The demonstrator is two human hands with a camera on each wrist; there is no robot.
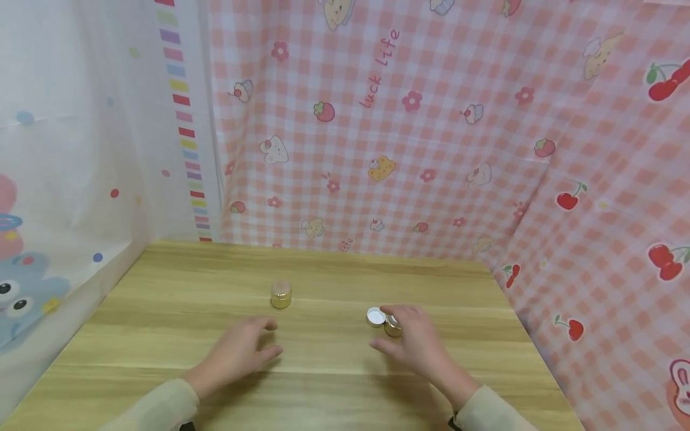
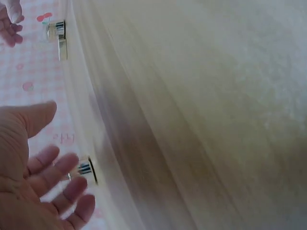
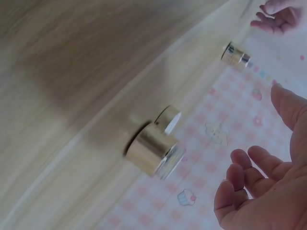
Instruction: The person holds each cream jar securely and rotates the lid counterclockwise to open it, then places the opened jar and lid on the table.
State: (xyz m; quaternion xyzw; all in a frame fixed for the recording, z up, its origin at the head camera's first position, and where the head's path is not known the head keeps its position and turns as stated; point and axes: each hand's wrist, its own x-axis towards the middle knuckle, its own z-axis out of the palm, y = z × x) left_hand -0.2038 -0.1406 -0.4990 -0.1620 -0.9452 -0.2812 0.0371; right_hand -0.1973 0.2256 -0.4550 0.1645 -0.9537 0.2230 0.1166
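My left hand (image 1: pixel 237 348) hovers over the table with its fingers relaxed and nothing in them. A little beyond its fingertips stands a small gold jar (image 1: pixel 281 296). My right hand (image 1: pixel 417 342) is held above a second gold jar (image 3: pixel 149 149), fingers and thumb apart, and partly hides it in the head view. This jar stands upright, with its clear glass rim bare at the top. Right beside it a gold lid (image 1: pixel 375 317) lies with its white inside facing up. In the right wrist view, a gap shows between the right fingers and the jar.
The wood-grain table (image 1: pixel 323 395) reaches back to a pink checked cloth (image 1: pixel 345 143) hanging behind it. More checked cloth with cherries hangs along the right side, and a white patterned curtain (image 1: pixel 70 149) borders the left.
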